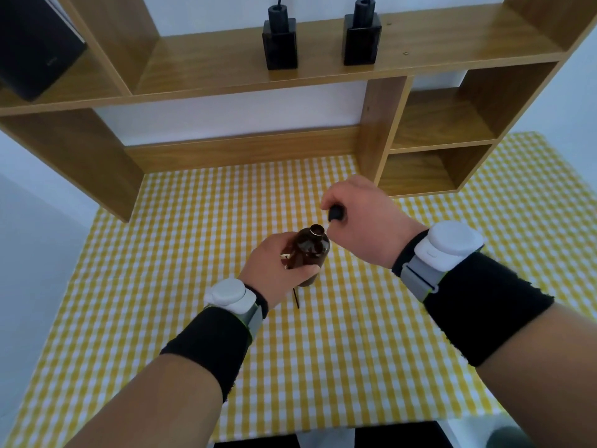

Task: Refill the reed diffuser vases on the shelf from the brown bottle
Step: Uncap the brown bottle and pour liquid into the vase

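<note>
- Brown bottle [310, 250], where?
- In the left hand [274, 270], fingers wrapped round its body, mouth uncapped, over the yellow checked cloth [355, 350].
- Right hand [361, 218]?
- Just beside the bottle's neck, fist curled tight on a black cap [336, 214].
- Vases?
- Left vase [279, 43], right vase [361, 37], both black, upright side by side on the wooden shelf [452, 56], a reed in each, well apart from the hands. Thin dark stick [296, 300] on the cloth by the bottle's base, touching or not, can't tell.
</note>
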Available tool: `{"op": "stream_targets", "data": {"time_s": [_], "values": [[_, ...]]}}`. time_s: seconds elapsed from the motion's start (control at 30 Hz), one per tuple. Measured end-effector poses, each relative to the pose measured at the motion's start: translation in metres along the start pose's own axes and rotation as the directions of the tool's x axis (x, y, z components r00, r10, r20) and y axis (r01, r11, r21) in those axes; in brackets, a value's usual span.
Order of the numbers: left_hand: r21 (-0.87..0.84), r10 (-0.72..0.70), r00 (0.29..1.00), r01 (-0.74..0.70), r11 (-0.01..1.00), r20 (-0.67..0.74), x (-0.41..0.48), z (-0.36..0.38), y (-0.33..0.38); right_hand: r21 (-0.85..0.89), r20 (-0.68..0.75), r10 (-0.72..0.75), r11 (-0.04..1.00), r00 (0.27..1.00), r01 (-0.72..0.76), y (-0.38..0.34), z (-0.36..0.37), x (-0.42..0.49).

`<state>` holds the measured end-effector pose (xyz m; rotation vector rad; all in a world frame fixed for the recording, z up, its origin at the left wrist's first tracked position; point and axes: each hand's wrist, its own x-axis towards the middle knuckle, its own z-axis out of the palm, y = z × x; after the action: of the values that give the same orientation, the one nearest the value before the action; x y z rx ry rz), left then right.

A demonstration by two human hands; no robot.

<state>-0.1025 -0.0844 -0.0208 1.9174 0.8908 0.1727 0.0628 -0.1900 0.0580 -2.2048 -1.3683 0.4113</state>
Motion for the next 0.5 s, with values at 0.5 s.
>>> {"op": "stream_targets", "data": {"time_s": [0.5], "values": [[-0.071,-0.08,0.997,0.08,0.994,0.006,0.004,-0.002,-0.005,-0.338,0.304,0.329,0.915,0.894,-0.221,0.083,0.097,-0.035]]}}
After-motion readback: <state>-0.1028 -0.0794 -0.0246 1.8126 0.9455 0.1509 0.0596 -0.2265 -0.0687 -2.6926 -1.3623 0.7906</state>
